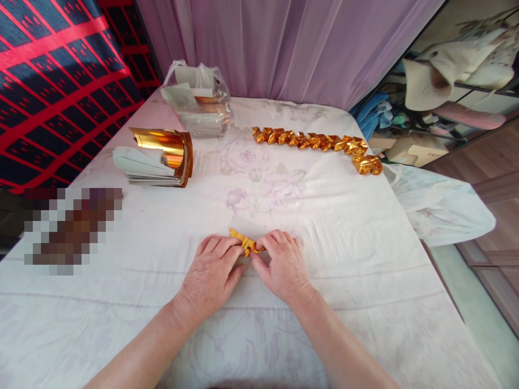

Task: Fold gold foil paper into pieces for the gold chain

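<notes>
Two hands fold a gold paper on a white cloth

The left hand (213, 267) and the right hand (281, 262) pinch together the gold paper (246, 243) on the table cloth (324, 227). At 1 o'clock lies a row of folded gold pieces (320, 143); at 10 o'clock a stack of gold sheets (160, 159); at 11 o'clock a plastic bag (198, 97).

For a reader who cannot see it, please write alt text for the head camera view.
Both hands, left hand and right hand, press a small gold foil paper on a white flowered tablecloth. A row of folded gold pieces lies farther back, with a stack of gold sheets and a plastic bag at the left.
</notes>
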`<action>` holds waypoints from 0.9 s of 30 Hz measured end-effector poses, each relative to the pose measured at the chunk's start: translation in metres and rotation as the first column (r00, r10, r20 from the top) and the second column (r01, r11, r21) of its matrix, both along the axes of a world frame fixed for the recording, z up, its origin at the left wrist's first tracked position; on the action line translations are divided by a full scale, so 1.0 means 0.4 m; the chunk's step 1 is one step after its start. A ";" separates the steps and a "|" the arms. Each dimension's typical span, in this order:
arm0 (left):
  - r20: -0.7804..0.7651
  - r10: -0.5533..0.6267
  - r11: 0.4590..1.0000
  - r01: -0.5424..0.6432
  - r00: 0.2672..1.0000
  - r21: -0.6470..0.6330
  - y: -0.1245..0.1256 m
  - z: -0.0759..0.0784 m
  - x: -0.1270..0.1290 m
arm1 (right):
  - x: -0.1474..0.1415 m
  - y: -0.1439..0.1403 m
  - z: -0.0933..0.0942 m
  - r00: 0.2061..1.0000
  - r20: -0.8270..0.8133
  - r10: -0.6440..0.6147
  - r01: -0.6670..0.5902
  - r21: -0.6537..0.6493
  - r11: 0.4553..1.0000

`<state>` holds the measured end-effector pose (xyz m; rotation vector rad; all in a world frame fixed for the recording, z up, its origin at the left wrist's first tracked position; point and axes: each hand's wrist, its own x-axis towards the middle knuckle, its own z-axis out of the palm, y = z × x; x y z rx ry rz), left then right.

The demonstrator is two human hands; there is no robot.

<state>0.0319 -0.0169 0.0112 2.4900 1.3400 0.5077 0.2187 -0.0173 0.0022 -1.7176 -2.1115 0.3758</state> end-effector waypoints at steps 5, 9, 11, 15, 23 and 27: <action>0.008 -0.005 1.000 0.004 1.000 0.013 0.002 -0.002 -0.001 | -0.004 0.004 0.005 1.000 0.000 -0.006 0.006 -0.010 1.000; 0.027 0.001 1.000 -0.001 1.000 0.007 0.006 -0.002 -0.002 | -0.010 0.012 0.015 0.999 0.027 -0.018 0.020 -0.055 0.998; 0.052 0.005 1.000 -0.004 0.999 -0.008 0.008 -0.005 -0.004 | -0.013 0.014 0.018 0.999 0.037 -0.022 0.025 -0.072 0.997; 0.102 -0.003 1.000 0.005 0.995 -0.013 0.015 -0.014 -0.008 | -0.015 0.012 0.015 0.999 0.028 -0.032 0.034 -0.072 0.997; 0.133 0.012 1.000 -0.012 0.991 0.004 0.020 -0.026 -0.008 | -0.015 0.010 0.012 0.999 0.009 -0.032 0.033 -0.089 0.995; 0.132 0.006 1.000 -0.005 0.991 -0.008 0.021 -0.028 -0.010 | -0.018 0.019 0.020 0.998 0.047 -0.036 0.042 -0.137 0.990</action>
